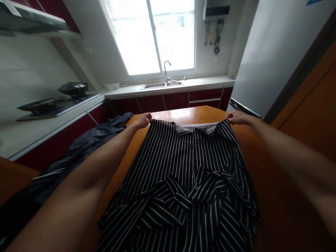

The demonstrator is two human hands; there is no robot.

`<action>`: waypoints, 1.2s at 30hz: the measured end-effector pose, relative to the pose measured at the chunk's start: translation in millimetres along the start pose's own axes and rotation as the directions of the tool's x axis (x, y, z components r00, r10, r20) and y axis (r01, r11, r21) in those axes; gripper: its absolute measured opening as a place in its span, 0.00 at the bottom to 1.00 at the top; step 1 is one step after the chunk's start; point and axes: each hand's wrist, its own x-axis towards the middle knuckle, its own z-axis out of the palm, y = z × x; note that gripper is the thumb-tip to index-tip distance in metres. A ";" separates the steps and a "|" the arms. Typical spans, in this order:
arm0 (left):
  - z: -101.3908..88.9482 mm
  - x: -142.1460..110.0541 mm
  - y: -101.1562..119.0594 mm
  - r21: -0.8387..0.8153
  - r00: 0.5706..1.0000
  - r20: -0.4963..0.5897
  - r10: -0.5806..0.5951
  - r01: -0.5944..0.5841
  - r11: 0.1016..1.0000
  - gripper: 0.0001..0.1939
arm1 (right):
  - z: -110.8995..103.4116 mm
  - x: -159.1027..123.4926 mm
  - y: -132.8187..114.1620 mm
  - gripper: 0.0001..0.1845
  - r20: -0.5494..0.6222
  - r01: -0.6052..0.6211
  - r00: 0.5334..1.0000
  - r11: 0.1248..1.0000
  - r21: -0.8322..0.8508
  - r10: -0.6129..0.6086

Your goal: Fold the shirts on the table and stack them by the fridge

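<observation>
the two hands are standing well apart, each pinching one shoulder of a black-and-white striped shirt: the left hand is gripping the shoulder at the left, and the right hand is gripping the one at the right. the shirt is lying spread on the orange-brown surface, its collar pointing toward the window and its lower part reaching toward the person. the sleeves are folding inward over the front, with the two cuffs coming near each other around the middle. a pile of dark clothes is lying along the left edge of the surface, partly hiding behind the left forearm. beyond, a sink with a tap is sitting beneath the window. a wok is resting on the stove at the left, and a pale fridge is standing at the right.
</observation>
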 end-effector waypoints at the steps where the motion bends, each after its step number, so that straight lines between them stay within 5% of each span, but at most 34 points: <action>1: 3.4 -1.2 -2.0 0.012 1.000 -0.011 -0.027 0.027 1.000 0.20 | 4.5 3.9 -1.3 0.05 -0.001 -0.018 1.000 1.000 -0.017 0.018; 7: 32.4 -8.2 -2.4 0.060 0.995 -0.002 -0.095 0.095 0.994 0.11 | 31.6 14.2 -4.9 0.04 -0.027 -0.031 0.999 0.998 -0.056 0.029; 11: 42.1 -8.6 18.5 0.049 0.997 -0.013 0.082 -0.082 0.995 0.23 | 34.9 13.1 -22.1 0.10 -0.172 -0.017 0.985 0.995 -0.093 0.000; 15: 47.4 -8.0 60.3 0.057 0.877 0.027 0.480 -0.481 0.875 0.30 | 47.1 4.2 -64.6 0.28 -0.132 0.046 0.990 0.997 -0.063 -0.054; 17: 52.5 -8.0 81.9 0.056 0.820 0.063 0.569 -0.572 0.818 0.29 | 59.2 -1.5 -87.0 0.31 -0.031 0.047 0.998 0.999 -0.025 -0.048; 21: 66.0 -5.4 108.5 0.031 0.764 0.098 0.637 -0.643 0.766 0.14 | 79.3 -7.6 -113.2 0.17 0.001 0.082 0.997 0.994 0.065 -0.083; 24: 72.4 0.5 112.5 -0.012 0.791 0.016 0.612 -0.611 0.791 0.10 | 81.0 -6.5 -119.1 0.03 -0.116 0.108 0.989 0.988 0.112 -0.095; 31: 78.6 11.7 106.9 -0.122 0.912 0.077 0.403 -0.393 0.911 0.22 | 68.3 -2.6 -124.3 0.12 -0.240 0.396 0.914 0.840 0.371 -0.325; 36: 88.9 15.2 109.9 -0.083 0.963 -0.033 0.266 -0.268 0.960 0.19 | 78.9 9.4 -120.1 0.10 -0.241 0.274 0.954 0.846 0.458 -0.179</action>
